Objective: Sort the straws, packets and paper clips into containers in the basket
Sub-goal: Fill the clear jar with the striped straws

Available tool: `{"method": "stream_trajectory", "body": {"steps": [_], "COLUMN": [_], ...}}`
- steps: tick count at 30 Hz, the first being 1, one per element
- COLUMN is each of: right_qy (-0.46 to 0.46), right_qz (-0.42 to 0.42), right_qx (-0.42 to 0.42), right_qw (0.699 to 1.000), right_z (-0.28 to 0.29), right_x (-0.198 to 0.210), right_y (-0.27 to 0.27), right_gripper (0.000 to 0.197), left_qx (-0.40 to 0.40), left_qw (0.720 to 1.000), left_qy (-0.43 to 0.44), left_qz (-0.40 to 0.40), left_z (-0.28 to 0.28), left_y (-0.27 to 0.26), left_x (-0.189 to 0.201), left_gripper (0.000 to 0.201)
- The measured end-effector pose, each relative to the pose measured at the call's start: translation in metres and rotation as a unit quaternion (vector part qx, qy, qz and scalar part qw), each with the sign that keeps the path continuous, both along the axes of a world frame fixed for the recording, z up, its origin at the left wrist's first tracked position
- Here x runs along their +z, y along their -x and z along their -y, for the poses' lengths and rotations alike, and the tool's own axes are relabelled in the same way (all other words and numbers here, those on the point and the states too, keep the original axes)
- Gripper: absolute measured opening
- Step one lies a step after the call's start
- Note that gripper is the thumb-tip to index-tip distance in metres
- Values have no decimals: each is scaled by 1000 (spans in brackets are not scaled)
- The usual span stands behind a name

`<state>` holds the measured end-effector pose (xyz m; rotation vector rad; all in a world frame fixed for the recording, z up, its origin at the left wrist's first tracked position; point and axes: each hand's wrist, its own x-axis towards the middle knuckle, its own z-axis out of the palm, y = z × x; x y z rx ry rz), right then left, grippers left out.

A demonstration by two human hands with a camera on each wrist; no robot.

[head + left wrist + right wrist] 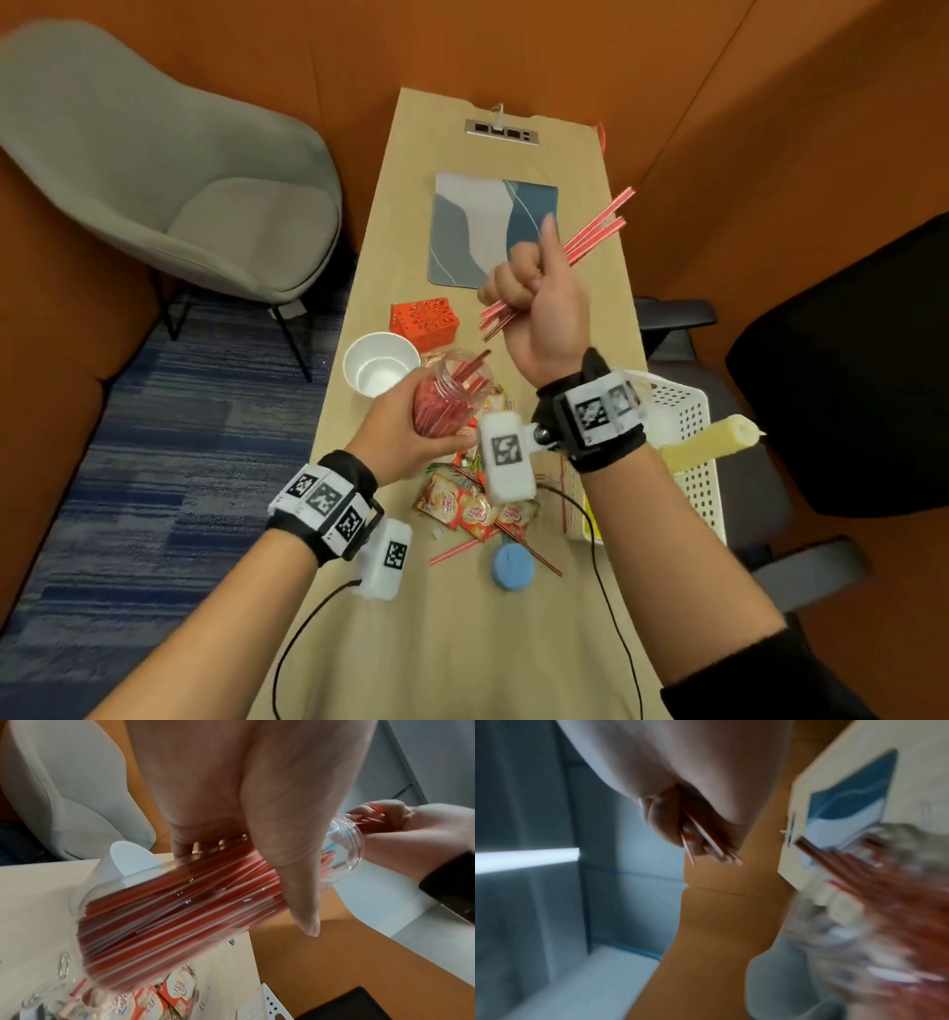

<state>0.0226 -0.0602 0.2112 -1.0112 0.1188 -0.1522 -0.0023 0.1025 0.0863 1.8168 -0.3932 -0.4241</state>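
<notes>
My left hand [405, 437] grips a clear plastic jar [452, 395] packed with red straws, tilted above the table with its mouth pointing away; in the left wrist view the jar [180, 912] fills the frame under my thumb. Higher up, my right hand [534, 298] holds a small bunch of red-and-white straws [595, 231] in a fist, their lower ends just above the jar's mouth. The right wrist view, blurred, shows the straws [706, 841] in my fingers. Orange packets [472, 509] and loose straws [534, 552] lie on the table. Paper clips [64, 963] lie by the packets.
A white perforated basket [688, 426] stands at the table's right edge with a yellow object in it. A white paper cup [380, 362], an orange lattice container [423, 324] and a blue lid [513, 565] sit on the table. A grey-blue mat [462, 226] lies further back.
</notes>
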Motion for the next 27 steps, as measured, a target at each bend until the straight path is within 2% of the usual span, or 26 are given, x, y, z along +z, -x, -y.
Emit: {"method": "stream_trajectory", "body": {"steps": [3, 4, 7, 11, 13, 15, 19, 21, 23, 25, 26, 27], "right_qy": [203, 245, 274, 417, 450, 458, 435, 444, 501, 573, 589, 587], "right_qz": [-16, -16, -7, 32, 38, 25, 38, 37, 43, 57, 62, 65], "right_qx": [-19, -7, 45, 6, -5, 4, -21, -10, 27, 54, 59, 63], "right_qw": [979, 969, 961, 908, 892, 889, 899, 895, 864, 816, 803, 804], "right_z": [-20, -23, -25, -22, -19, -14, 6, 6, -2, -11, -13, -13], "right_x": [-12, -17, -28, -30, -30, -26, -8, -3, -3, -5, -4, -2], "right_y": [27, 35, 55, 58, 58, 59, 59, 58, 57, 55, 52, 50], "right_gripper": [56, 57, 57, 50, 38, 22, 11, 8, 7, 9, 12, 15], "left_qx": [-1, 2, 13, 14, 8, 8, 31, 39, 42, 41, 41, 43], "left_qw": [1000, 1000, 1000, 1000, 1000, 1000, 999, 999, 999, 998, 998, 997], "left_qy": [19, 22, 24, 19, 18, 14, -2, -7, -17, -34, -40, -42], "left_qz": [-5, -1, 5, 8, 12, 18, 21, 23, 28, 37, 42, 43], "left_z": [4, 4, 2, -2, -3, -6, -17, -22, -26, -29, -30, -32], "left_y": [14, 16, 21, 25, 26, 25, 26, 25, 23, 19, 17, 14], "left_x": [4, 6, 11, 18, 21, 24, 24, 23, 24, 26, 28, 29], "left_gripper": [74, 75, 75, 76, 78, 80, 74, 74, 76, 74, 74, 75]}}
